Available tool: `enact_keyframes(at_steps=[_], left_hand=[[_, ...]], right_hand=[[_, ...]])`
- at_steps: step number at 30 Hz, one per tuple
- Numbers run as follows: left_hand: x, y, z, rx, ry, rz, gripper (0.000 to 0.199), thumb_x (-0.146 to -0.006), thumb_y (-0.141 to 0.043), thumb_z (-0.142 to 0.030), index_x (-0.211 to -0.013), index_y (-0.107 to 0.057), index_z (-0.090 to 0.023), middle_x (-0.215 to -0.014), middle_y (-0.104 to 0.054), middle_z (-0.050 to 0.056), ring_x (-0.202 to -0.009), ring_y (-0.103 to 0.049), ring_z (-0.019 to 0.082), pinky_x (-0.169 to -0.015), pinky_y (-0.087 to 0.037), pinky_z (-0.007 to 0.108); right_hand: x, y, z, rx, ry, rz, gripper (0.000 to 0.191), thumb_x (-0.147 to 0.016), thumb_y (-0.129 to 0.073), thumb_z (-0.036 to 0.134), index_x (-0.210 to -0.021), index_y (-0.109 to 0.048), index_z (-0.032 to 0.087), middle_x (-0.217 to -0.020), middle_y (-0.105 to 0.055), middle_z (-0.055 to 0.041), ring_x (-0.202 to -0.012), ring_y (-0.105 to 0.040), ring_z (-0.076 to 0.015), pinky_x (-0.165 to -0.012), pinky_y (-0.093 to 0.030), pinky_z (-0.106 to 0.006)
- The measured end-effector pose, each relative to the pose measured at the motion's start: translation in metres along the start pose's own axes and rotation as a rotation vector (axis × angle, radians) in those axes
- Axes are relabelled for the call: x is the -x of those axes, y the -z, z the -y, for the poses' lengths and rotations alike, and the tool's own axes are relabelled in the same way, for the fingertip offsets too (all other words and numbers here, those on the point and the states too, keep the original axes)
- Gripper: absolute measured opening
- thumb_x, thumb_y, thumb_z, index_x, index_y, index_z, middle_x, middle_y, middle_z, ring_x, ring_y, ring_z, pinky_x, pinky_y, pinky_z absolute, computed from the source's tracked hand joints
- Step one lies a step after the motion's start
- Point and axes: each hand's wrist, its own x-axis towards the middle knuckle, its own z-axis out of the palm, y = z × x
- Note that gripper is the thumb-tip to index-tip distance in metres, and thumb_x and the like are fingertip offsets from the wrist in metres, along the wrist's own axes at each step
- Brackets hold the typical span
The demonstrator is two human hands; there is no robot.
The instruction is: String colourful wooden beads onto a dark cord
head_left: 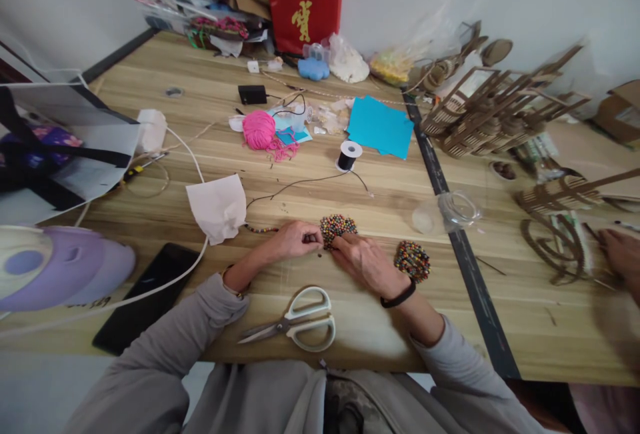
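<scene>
Grey sleeves (175, 334) and a grey garment (270, 394) fill the foreground, worn by a person seated at a smooth, wood-grained table (380, 184). Left of the scissors (285, 325) sits a rounded, glossy purple-and-cream appliance (90, 261); between them lies a flat black phone (130, 324). Flat, bright blue sheets (380, 124) lie well beyond the scissors, to the right. Crinkled white paper (215, 204) lies beyond and left of them, over part of a dark line, perhaps to keep it in place.

Just beyond the scissors, both hands work low over the tabletop, probably for steadiness with such small pieces. The left hand (293, 241) has its fingertips drawn together in a pinch; whatever is between them is too small to make out. The right hand (367, 264) curves its fingers down against a loose heap of beads (337, 224), round and multicoloured; its fingertips are partly hidden, so its grip cannot be told. A rounded cluster of beads (413, 261) rests right of and beyond the scissors. Further beyond stands a white-rimmed spool (350, 149) of thin black cord (300, 184). Smallest, a short beaded strand (263, 229) runs from the paper towards the left hand, beyond the scissors' blades.
</scene>
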Motion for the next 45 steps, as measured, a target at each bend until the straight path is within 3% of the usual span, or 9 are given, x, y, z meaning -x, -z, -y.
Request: enact_keyframes(at_steps=[5,9,13,17,22,31,39,45], left_hand=[[0.0,0.0,0.002,0.02,-0.009,-0.002,0.01,-0.073,-0.06,-0.019,-0.072,-0.068,-0.012,-0.064,-0.064,0.001,-0.057,-0.051,0.009,-0.055,-0.036,0.018],[-0.001,0.001,0.006,0.182,0.025,-0.01,0.014,-0.075,-0.061,-0.024,-0.073,-0.065,-0.011,-0.059,-0.062,0.001,-0.052,-0.049,0.008,-0.05,-0.035,0.018],[-0.002,0.004,0.008,0.372,0.075,-0.071,0.018,-0.076,-0.061,-0.028,-0.073,-0.061,-0.011,-0.061,-0.062,0.002,-0.054,-0.054,0.009,-0.053,-0.041,0.018],[-0.002,0.008,0.007,0.431,0.102,-0.11,0.019,-0.076,-0.062,-0.03,-0.075,-0.06,-0.011,-0.062,-0.062,0.002,-0.056,-0.056,0.009,-0.055,-0.043,0.019],[-0.001,0.009,0.005,0.432,0.126,-0.104,0.022,-0.077,-0.063,-0.032,-0.075,-0.059,-0.011,-0.061,-0.062,0.001,-0.055,-0.056,0.008,-0.054,-0.043,0.019],[0.002,0.014,0.002,0.464,0.204,-0.16,0.028,-0.076,-0.064,-0.038,-0.075,-0.054,-0.011,-0.056,-0.058,-0.001,-0.042,-0.051,0.006,-0.04,-0.038,0.016],[0.005,0.023,0.003,0.398,0.218,-0.06,0.025,-0.076,-0.064,-0.033,-0.075,-0.054,-0.011,-0.056,-0.061,0.001,-0.046,-0.056,0.007,-0.043,-0.042,0.015],[0.006,0.024,0.003,0.312,0.186,-0.034,0.018,-0.078,-0.06,-0.027,-0.073,-0.056,-0.01,-0.062,-0.064,0.003,-0.053,-0.061,0.009,-0.049,-0.045,0.017]], right_hand=[[0.002,-0.005,-0.011,-0.118,0.031,-0.071,0.012,-0.094,-0.048,0.022,-0.087,-0.055,0.017,-0.082,-0.06,-0.0036,-0.072,-0.055,-0.0134,-0.063,-0.034,-0.024],[0.002,-0.006,-0.014,-0.21,0.078,-0.149,0.011,-0.094,-0.048,0.021,-0.088,-0.056,0.017,-0.083,-0.06,-0.0028,-0.073,-0.055,-0.0128,-0.064,-0.035,-0.023],[0.0,-0.008,-0.005,-0.193,0.155,-0.184,0.015,-0.096,-0.044,0.021,-0.094,-0.059,0.017,-0.089,-0.06,-0.0055,-0.081,-0.055,-0.0143,-0.067,-0.037,-0.024],[-0.002,-0.012,-0.003,-0.15,0.133,-0.19,0.018,-0.096,-0.042,0.019,-0.096,-0.06,0.017,-0.091,-0.06,-0.0068,-0.086,-0.055,-0.0157,-0.069,-0.038,-0.025],[-0.003,-0.013,-0.009,-0.153,0.099,-0.162,0.014,-0.094,-0.045,0.019,-0.096,-0.059,0.017,-0.091,-0.058,-0.0059,-0.084,-0.055,-0.0151,-0.068,-0.038,-0.024],[-0.004,-0.014,0.001,-0.033,0.11,-0.112,0.017,-0.095,-0.043,0.015,-0.096,-0.06,0.016,-0.09,-0.057,-0.0063,-0.085,-0.053,-0.0159,-0.067,-0.036,-0.025],[-0.005,-0.016,0.001,0.047,0.113,-0.101,0.014,-0.094,-0.044,0.014,-0.088,-0.057,0.014,-0.09,-0.058,-0.0063,-0.081,-0.053,-0.0153,-0.067,-0.036,-0.025],[-0.004,-0.011,0.005,-0.037,0.175,-0.153,0.02,-0.097,-0.039,0.019,-0.088,-0.057,0.015,-0.086,-0.057,-0.0061,-0.08,-0.054,-0.0145,-0.067,-0.039,-0.025]])
